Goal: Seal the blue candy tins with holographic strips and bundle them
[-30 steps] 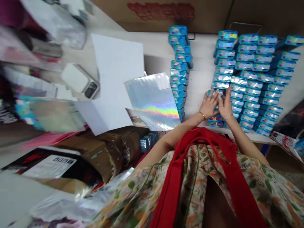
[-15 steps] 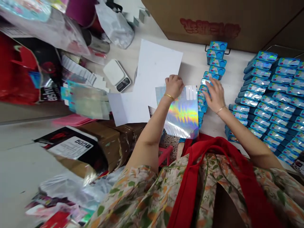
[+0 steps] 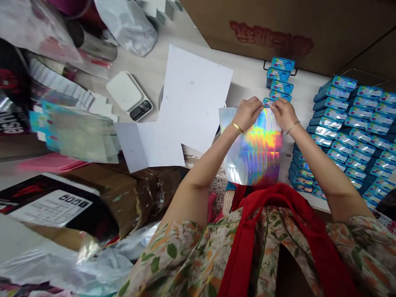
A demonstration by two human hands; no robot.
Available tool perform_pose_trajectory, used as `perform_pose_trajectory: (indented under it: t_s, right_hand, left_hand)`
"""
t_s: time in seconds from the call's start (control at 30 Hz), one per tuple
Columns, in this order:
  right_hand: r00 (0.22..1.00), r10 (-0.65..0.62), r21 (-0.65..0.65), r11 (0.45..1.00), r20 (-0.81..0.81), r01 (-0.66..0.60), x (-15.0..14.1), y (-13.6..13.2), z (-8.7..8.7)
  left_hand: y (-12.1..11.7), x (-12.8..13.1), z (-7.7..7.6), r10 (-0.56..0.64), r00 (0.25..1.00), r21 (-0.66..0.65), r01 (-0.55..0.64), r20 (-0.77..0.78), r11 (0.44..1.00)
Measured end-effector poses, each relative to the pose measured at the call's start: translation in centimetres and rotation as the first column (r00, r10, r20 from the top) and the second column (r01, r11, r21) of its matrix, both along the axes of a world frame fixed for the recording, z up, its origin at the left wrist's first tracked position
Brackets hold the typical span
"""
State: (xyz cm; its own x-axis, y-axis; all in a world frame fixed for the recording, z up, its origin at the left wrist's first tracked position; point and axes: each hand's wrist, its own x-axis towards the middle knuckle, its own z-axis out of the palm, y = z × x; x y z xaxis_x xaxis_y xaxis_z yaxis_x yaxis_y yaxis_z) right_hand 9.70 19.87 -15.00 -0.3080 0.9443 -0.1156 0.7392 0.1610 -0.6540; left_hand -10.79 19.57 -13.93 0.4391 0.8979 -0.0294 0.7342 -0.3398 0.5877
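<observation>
A shiny rainbow-silver sheet, perhaps a sticker sheet or foil pouch (image 3: 252, 152), hangs in front of me over the table's near edge. My left hand (image 3: 250, 113) pinches its top edge near the middle. Close beside it, my right hand (image 3: 283, 114) grips the same edge toward the top right corner. Past my fingertips runs a row of small blue boxes (image 3: 281, 87), partly covered by the sheet and my hands. Left of the sheet lies white card (image 3: 198, 93) with a folded flap.
Several stacks of blue boxes (image 3: 343, 123) fill the table's right side. A large brown carton (image 3: 272, 24) stands at the back. Left are a white digital scale (image 3: 125, 93), clear plastic sleeves (image 3: 83, 132), a plastic bag (image 3: 130, 27) and an open cardboard box (image 3: 123, 198).
My right hand was open over the blue boxes and now grips the sheet's top edge. My left hand has moved right with the sheet, and the view has shifted right.
</observation>
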Motion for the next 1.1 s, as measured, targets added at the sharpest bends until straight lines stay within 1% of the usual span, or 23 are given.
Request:
perform_pose_trajectory:
  t_s: [0.1, 0.17, 0.23, 0.37, 0.43, 0.53, 0.57, 0.63, 0.67, 0.7, 0.73, 0.77, 0.8, 0.83, 0.87, 0.9, 0.93, 0.97, 1.03, 1.1]
  right_hand:
    - [0.997, -0.043, 0.019, 0.999, 0.062, 0.042, 1.0, -0.3, 0.0]
    - [0.996, -0.052, 0.02, 0.999, 0.074, 0.05, 1.2, -0.5, 0.2]
    - [0.996, -0.052, 0.014, 0.999, 0.076, 0.051, 1.3, -0.5, 0.2]
    - [0.993, -0.047, 0.025, 0.999, 0.105, 0.044, 1.5, -0.3, 0.1]
    - [0.988, -0.034, 0.024, 0.999, 0.153, 0.031, 1.4, -0.3, 0.1]
    - [0.973, -0.022, 0.0, 1.0, 0.228, 0.023, 1.0, -0.4, -0.1]
    - [0.969, -0.023, -0.01, 1.0, 0.245, 0.026, 0.8, -0.5, -0.1]
    - [0.969, -0.028, -0.021, 0.999, 0.245, 0.034, 0.6, -0.6, -0.3]
    - [0.974, -0.031, -0.016, 0.999, 0.223, 0.036, 0.7, -0.7, -0.3]
    - [0.981, -0.037, -0.002, 0.999, 0.188, 0.038, 0.7, -0.8, -0.3]
    - [0.989, -0.05, 0.023, 0.999, 0.14, 0.047, 0.9, -0.9, -0.2]
    - [0.995, -0.069, 0.054, 0.996, 0.078, 0.065, 1.1, -1.1, -0.1]
    - [0.996, -0.094, 0.085, 0.992, 0.005, 0.093, 1.3, -1.4, 0.2]
    - [0.99, -0.12, 0.107, 0.986, -0.076, 0.128, 1.5, -1.7, 0.6]
    - [0.975, -0.146, 0.115, 0.979, -0.166, 0.166, 1.6, -2.2, 1.0]
    - [0.952, -0.168, 0.105, 0.974, -0.257, 0.2, 1.7, -2.7, 1.4]
    - [0.921, -0.187, 0.077, 0.971, -0.343, 0.226, 1.7, -3.2, 1.8]
    - [0.885, -0.209, 0.032, 0.969, -0.415, 0.244, 1.5, -3.7, 2.2]
    - [0.807, -0.286, -0.091, 0.956, -0.517, 0.28, 1.1, -4.5, 2.8]
    - [0.721, -0.391, -0.211, 0.92, -0.571, 0.331, 0.7, -4.5, 3.0]
  left_hand:
    - [0.1, 1.2, -0.2, -0.045, 0.993, 0.058, 0.051, -0.112, 0.997]
    - [0.0, 1.9, -0.2, -0.075, 0.986, 0.073, 0.086, -0.148, 0.994]
    - [-0.2, 2.5, -0.2, -0.082, 0.982, 0.062, 0.094, -0.172, 0.994]
    - [-1.1, 3.2, -0.3, -0.059, 0.98, -0.004, 0.06, -0.192, 0.998]
    - [-1.9, 3.1, -0.5, -0.047, 0.988, -0.005, 0.047, -0.149, 0.999]
    - [-4.2, 2.9, -0.3, -0.021, 0.997, 0.081, 0.028, -0.079, 0.996]
    - [-5.2, 2.8, 0.1, -0.017, 0.998, 0.12, 0.024, -0.057, 0.992]
    - [-7.2, 2.8, 1.2, -0.01, 1.0, 0.191, 0.006, 0.022, 0.982]
    - [-8.0, 2.7, 2.0, 0.01, 0.996, 0.207, -0.028, 0.088, 0.978]
    - [-8.6, 2.8, 2.8, 0.055, 0.983, 0.202, -0.091, 0.177, 0.975]
    - [-8.9, 2.8, 3.5, 0.128, 0.95, 0.17, -0.181, 0.285, 0.969]
    - [-8.9, 2.9, 4.1, 0.228, 0.888, 0.104, -0.291, 0.399, 0.951]
    - [-8.5, 3.0, 4.6, 0.341, 0.796, 0.008, -0.398, 0.5, 0.917]
    - [-7.9, 3.1, 4.8, 0.448, 0.683, -0.104, -0.483, 0.576, 0.87]
    - [-7.2, 3.3, 4.9, 0.533, 0.57, -0.213, -0.532, 0.625, 0.819]
    - [-6.3, 3.6, 4.8, 0.593, 0.473, -0.308, -0.549, 0.652, 0.777]
    - [-5.5, 3.8, 4.5, 0.632, 0.399, -0.384, -0.544, 0.664, 0.746]
    - [-4.8, 4.1, 4.3, 0.658, 0.348, -0.441, -0.527, 0.668, 0.727]
    - [-3.6, 4.8, 3.7, 0.69, 0.291, -0.518, -0.487, 0.663, 0.703]
    - [-2.8, 5.5, 3.2, 0.714, 0.27, -0.568, -0.456, 0.646, 0.686]
